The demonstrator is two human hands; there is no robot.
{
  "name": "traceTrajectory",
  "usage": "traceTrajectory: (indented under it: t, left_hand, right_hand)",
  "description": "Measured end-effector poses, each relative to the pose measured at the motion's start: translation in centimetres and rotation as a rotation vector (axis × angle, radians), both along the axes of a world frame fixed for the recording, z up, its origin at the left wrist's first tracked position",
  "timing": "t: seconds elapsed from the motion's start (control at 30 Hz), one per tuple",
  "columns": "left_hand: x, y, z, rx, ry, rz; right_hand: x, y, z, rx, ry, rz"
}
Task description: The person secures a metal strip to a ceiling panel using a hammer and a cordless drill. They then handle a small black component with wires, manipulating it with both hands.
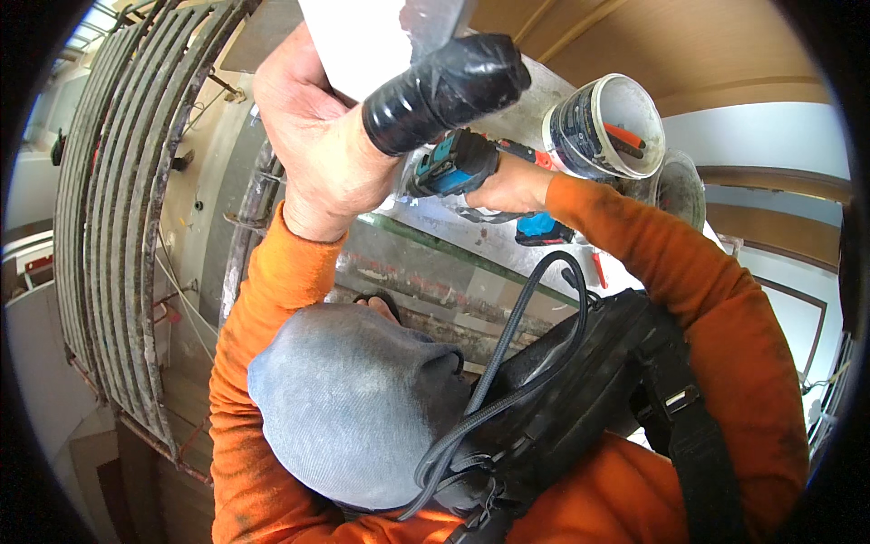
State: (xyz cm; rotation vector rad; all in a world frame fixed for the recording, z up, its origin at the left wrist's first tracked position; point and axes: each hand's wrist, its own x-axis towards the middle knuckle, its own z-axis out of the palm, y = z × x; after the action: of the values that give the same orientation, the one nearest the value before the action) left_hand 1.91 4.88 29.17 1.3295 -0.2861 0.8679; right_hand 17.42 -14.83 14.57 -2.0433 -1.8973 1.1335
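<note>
In the upper middle, my left hand [331, 154] is closed on a white flat piece [358, 45]. Black tape [444, 91] wraps its thumb, which lies across the near side; the other fingers are mostly hidden. A grey patch marks the white piece near the thumb. To the right, my right hand [507, 186] grips a teal and black cordless drill [453, 163], partly covered by the left thumb. A blue and black battery [544, 228] shows below the right wrist; whether it belongs to the drill I cannot tell.
A smeared bucket [594, 127] with orange-handled tools stands beyond my right wrist, beside a clouded container [681, 190]. Scaffold bars [118, 208] run along the left. A black bag [562, 381] with a looped cord hangs at my front. A red piece [599, 270] lies on the white-stained board.
</note>
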Motion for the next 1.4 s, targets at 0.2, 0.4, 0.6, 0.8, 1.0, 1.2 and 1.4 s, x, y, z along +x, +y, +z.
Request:
traceTrajectory:
  t: [0.2,0.4,0.6,0.8,1.0,1.2,1.4]
  left_hand:
    - [0.2,-0.2,0.0,-0.021,-0.022,-0.069]
    - [-0.2,-0.2,-0.4,0.142,0.057,0.192]
    - [-0.5,-0.6,-0.4,-0.085,0.078,0.080]
    - [-0.1,-0.7,0.1,-0.171,0.002,-0.096]
    - [0.2,0.1,0.3,-0.018,0.020,-0.019]
    - [0.4,-0.2,-0.1,-0.126,0.062,0.032]
    - [0.1,-0.2,0.3,-0.142,0.107,0.025]
  right_hand:
    - [-0.6,0.4,1.8,-0.125,0.032,-0.142]
    - [-1.4,1.1,3.5,-0.213,0.191,-0.473]
    - [-2.1,1.1,4.0,-0.284,0.051,-0.446]
    - [-0.9,1.2,3.4,-0.270,0.118,-0.435]
    - [-0.1,0.5,2.3,0.040,0.333,-0.476]
    - [-1.1,1.2,2.8,0.025,0.201,-0.474]
    - [-0.1,0.8,1.8,-0.129,0.198,-0.461]
